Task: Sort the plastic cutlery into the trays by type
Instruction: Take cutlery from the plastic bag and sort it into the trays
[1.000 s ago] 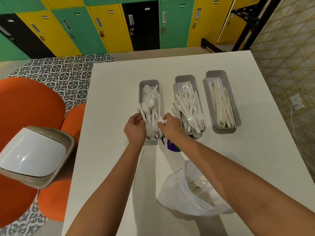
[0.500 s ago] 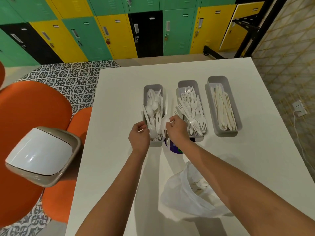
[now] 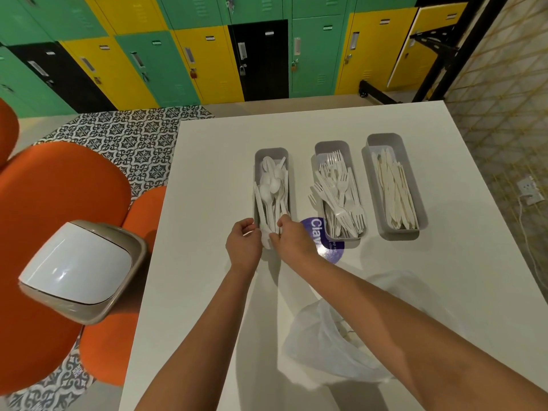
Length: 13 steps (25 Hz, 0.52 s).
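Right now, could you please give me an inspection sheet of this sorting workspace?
Surface: white table, bare at left.
Job's things: three grey trays side by side: spoon tray, fork tray, knife tray.
Clutter: plastic bag at the near edge; purple sticker partly under the fork tray.
Grippers: left hand and right hand at the spoon tray's near end, fingers curled on the spoons.
Cables: white cord from a wall socket.
Surroundings: coloured lockers, orange chair, lidded bin.

White table (image 3: 207, 292) carries three grey trays: spoons (image 3: 258, 173) at eleven o'clock, forks (image 3: 318, 149) at twelve, knives (image 3: 370, 173) at one. Purple sticker (image 3: 335, 250) (partly hidden) at centre; plastic bag (image 3: 326, 351) at five.
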Available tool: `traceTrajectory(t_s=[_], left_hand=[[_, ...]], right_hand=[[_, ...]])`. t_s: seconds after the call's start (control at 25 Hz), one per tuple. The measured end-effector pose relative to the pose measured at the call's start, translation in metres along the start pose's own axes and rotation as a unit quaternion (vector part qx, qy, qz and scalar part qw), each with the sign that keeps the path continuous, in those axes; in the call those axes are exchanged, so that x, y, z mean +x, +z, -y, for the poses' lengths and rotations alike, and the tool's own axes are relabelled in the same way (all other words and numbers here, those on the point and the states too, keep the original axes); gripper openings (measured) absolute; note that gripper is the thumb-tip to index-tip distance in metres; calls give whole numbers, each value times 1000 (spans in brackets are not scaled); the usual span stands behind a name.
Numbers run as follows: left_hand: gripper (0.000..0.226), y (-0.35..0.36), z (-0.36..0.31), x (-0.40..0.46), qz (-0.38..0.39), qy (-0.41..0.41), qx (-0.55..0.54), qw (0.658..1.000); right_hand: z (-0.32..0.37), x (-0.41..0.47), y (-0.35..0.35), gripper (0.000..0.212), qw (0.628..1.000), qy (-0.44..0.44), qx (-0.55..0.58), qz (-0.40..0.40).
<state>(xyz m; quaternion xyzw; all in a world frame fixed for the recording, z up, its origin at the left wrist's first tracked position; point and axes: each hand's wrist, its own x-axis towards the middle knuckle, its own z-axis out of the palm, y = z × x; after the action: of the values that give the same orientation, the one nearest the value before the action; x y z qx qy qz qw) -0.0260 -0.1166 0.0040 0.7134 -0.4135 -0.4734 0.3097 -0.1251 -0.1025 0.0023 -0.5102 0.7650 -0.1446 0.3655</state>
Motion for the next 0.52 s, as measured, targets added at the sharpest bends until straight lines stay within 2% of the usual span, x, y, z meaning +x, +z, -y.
traceTrajectory(t_s=[0.12,0.28,0.4,0.52], left_hand=[[34,-4,0,-4,-1,-3,1,1000],[33,-2,-6,-20,9,25,-14,1000],[29,11,-18,-53,87,46,-39,994],[25,27,-19,-99,196,95,-21,976]], right_hand=[[-4,-6,-8,31,1000,-15,-15,-13],[-29,-28,-33,26,997,-54,24,-45],[-61,-45,-56,22,993,-55,65,-87],[-91,-70,-79,8,981,-38,119,-148]])
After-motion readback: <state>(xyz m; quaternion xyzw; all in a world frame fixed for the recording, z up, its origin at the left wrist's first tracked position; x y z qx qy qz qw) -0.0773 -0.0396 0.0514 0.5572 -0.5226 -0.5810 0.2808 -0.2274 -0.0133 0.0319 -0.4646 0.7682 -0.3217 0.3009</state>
